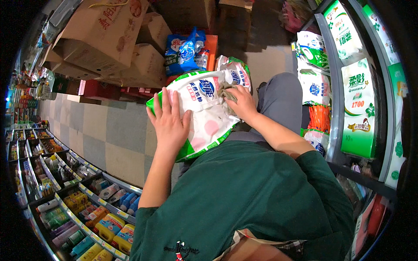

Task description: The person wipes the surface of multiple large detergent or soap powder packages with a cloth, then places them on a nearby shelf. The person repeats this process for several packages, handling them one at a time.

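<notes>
A large white and green bag of laundry powder (209,112) lies across the person's lap, its printed face up. My left hand (169,120) rests flat on the bag's left part with the fingers spread. A crumpled grey-brown cloth (228,93) is in my right hand (243,104), pressed on the bag near its right edge. Just beyond it stands another white bag of the same kind (240,70), partly hidden. A blue detergent bag (183,53) is farther off, beside an orange box (212,49).
Brown paper bags (101,42) and red boxes (104,89) stand at the upper left. Store shelves with bottles (111,226) curve along the lower left. At right, packs of tissue paper (359,107) fill a shelf beside more detergent bags (313,88).
</notes>
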`<action>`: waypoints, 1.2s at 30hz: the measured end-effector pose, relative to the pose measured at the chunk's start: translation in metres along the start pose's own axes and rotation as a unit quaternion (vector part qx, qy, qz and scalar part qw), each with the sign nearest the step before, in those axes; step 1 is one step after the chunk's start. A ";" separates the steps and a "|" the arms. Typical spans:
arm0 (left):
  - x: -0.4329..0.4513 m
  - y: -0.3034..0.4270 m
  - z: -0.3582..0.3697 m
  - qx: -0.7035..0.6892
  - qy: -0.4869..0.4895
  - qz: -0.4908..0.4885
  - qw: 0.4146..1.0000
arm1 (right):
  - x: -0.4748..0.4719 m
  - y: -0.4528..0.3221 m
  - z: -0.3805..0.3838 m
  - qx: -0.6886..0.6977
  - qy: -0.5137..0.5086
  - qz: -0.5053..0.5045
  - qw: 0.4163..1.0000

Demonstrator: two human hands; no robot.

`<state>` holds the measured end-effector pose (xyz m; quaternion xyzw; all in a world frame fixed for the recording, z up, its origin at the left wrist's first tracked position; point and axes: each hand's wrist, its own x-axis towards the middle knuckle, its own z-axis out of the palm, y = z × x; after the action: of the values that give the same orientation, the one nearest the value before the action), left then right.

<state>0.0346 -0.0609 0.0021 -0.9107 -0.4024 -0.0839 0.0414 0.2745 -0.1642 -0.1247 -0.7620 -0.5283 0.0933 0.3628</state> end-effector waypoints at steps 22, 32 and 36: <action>0.018 0.110 0.048 -0.127 -0.291 0.389 0.865 | 0.019 0.060 -0.005 0.432 -0.188 0.370 0.800; 0.035 0.047 -0.032 -0.212 -0.035 0.251 0.944 | 0.014 0.076 -0.001 0.370 -0.166 0.369 0.836; 0.018 -0.044 0.031 -0.232 0.021 0.074 0.970 | 0.018 0.057 -0.011 0.393 -0.170 0.368 0.825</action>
<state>0.0182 -0.0137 -0.0250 -0.9205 -0.3028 -0.1910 -0.1567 0.3300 -0.1632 -0.1495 -0.6645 -0.1802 0.5482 0.4747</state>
